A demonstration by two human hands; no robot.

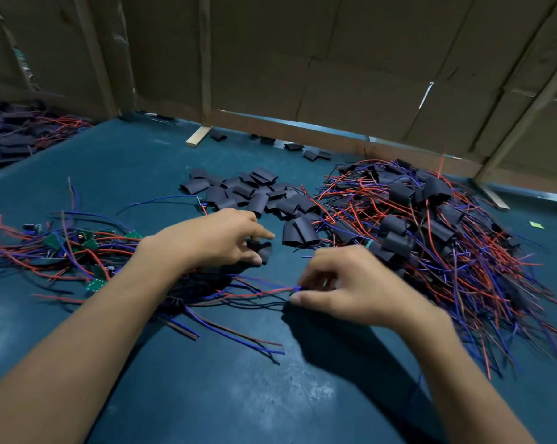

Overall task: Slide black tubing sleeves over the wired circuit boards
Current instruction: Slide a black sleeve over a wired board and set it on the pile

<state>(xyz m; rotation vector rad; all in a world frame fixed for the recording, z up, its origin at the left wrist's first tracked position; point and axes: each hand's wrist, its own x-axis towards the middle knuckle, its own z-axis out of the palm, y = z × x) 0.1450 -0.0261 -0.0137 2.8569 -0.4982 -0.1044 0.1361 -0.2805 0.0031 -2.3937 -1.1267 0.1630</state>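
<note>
The left hand [217, 238] curls its fingers round one black sleeve [261, 249], which pokes out by the fingertips at the hand's 3 o'clock side. The right hand [344, 280] pinches the ends of red and blue wires [257, 293], and these run off toward 9 o'clock, low over the blue worktop [206, 379]. The pile of loose sleeves [254, 193] lies at 12 o'clock from both hands, the bare green boards [78, 241] lie at 9 o'clock, and the sleeved pile [431, 225] lies at 2 o'clock.
</note>
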